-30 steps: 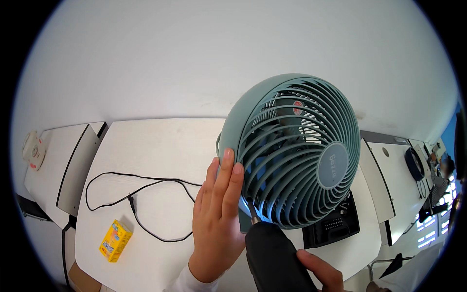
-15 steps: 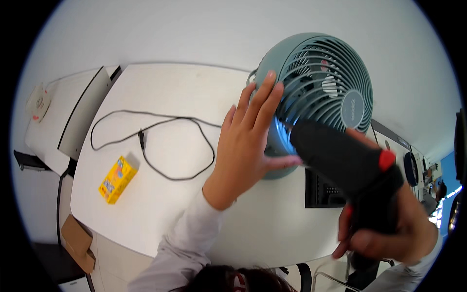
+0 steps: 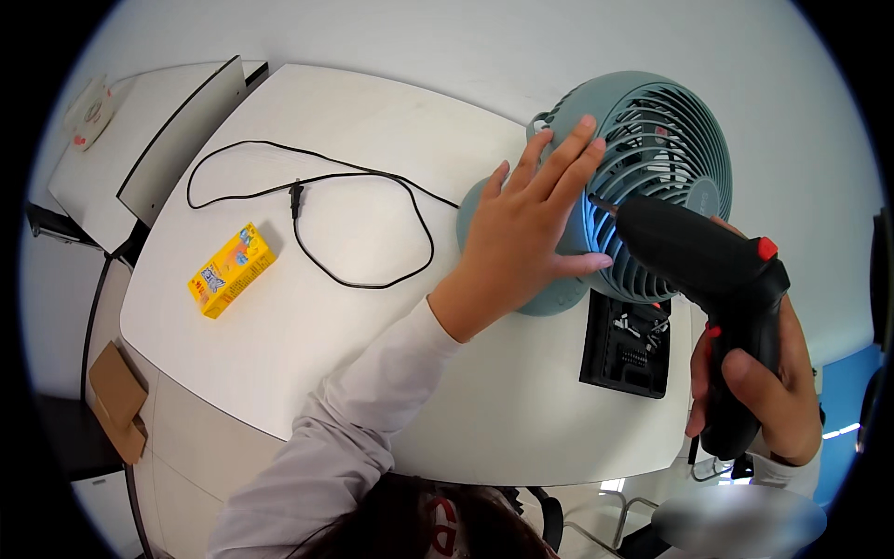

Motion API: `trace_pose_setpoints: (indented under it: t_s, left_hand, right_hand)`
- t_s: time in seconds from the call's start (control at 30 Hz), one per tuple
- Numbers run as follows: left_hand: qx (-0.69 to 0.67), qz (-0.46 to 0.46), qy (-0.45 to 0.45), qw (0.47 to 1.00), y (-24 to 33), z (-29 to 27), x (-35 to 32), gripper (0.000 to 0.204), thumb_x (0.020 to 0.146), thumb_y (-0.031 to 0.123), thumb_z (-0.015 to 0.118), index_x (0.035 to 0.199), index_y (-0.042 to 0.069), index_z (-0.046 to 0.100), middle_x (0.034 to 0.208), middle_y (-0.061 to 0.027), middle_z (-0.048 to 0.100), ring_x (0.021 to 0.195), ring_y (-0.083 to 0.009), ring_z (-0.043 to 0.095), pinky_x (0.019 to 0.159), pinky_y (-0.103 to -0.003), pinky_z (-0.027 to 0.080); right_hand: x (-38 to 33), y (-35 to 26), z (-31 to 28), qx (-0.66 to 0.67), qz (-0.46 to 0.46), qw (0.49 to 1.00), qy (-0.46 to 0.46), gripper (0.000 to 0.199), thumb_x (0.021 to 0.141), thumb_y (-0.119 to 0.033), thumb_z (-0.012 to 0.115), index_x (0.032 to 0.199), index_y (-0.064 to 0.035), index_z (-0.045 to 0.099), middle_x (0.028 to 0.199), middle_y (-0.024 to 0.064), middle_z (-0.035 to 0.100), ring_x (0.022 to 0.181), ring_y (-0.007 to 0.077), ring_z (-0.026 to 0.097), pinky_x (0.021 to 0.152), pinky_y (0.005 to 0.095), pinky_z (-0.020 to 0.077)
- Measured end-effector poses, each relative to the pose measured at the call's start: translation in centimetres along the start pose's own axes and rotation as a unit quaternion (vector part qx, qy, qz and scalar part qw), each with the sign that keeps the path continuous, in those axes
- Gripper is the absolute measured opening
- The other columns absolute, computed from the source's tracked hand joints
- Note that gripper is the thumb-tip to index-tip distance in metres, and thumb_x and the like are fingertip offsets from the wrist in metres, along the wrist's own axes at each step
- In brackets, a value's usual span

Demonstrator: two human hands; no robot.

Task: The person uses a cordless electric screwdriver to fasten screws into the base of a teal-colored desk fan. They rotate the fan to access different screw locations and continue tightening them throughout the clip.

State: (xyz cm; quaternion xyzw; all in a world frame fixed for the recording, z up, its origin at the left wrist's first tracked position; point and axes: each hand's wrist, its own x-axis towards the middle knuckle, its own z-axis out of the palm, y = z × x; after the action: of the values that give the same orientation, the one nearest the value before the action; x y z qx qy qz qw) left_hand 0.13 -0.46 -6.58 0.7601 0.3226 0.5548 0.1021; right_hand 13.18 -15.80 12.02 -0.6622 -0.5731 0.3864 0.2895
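A grey-green desk fan (image 3: pixel 594 101) stands tilted at the far right of the table, its round spiral grille facing right. My left hand (image 3: pixel 521 228) lies with fingers spread against the rim of its housing, thumb stretched out beneath. My right hand (image 3: pixel 787 401) is wrapped round the handle of a black cordless screwdriver (image 3: pixel 694 244) with red buttons. The bit points left at the grille's edge, close to my left fingers, and a bluish light falls there. Whether the bit touches a screw I cannot tell.
An open black case (image 3: pixel 596 359) of bits lies below the fan. The fan's black power cord (image 3: pixel 372 285) loops over the white table (image 3: pixel 363 102), ending in a plug (image 3: pixel 296 197). A yellow box (image 3: pixel 233 270) lies at the left. A cardboard piece (image 3: pixel 116 396) is on the floor.
The whole view has shifted, bringing the bit case more into sight. My left hand stays on the fan, and the screwdriver's bit stays at the grille edge; the screwdriver now looks sharper.
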Motion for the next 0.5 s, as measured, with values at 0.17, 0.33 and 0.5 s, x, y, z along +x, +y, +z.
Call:
trace_pose_setpoints:
  t_s: [0.17,0.33,0.5]
  left_hand:
    - [0.003,-0.006,-0.001,1.0,0.1,-0.1,0.0,0.101,0.066,0.045,0.083,0.15,0.02,0.033,0.16,0.0016,0.026,0.142,-0.0351,0.033,0.106,-0.06,0.037]
    - [0.027,0.002,0.01,1.0,-0.2,0.2,0.1,0.09,0.074,0.042,0.079,0.149,0.019,0.035,0.159,0.0006,0.028,0.141,-0.035,0.034,0.104,-0.06,0.038]
    - [0.039,0.008,0.014,0.999,-0.2,0.2,0.2,0.083,0.079,0.039,0.075,0.149,0.019,0.035,0.159,0.0001,0.029,0.14,-0.0345,0.036,0.103,-0.059,0.039]
  right_hand:
    - [0.0,-0.7,-0.4,0.028,0.024,0.999,0.004,0.082,0.084,-0.019,0.063,0.152,-0.0013,0.022,0.088,0.0183,0.058,0.058,0.021,0.064,0.052,0.0318,0.0549]
    - [0.3,0.3,0.2,-0.003,-0.013,0.999,0.038,0.087,0.084,-0.035,0.064,0.151,0.0007,0.022,0.067,0.0145,0.057,0.048,0.0215,0.062,0.047,0.0307,0.0545]
    - [0.6,0.7,-0.2,-0.003,-0.033,0.999,0.029,0.089,0.083,-0.036,0.064,0.151,0.0022,0.022,0.065,0.0143,0.057,0.047,0.0216,0.062,0.047,0.0305,0.0545]
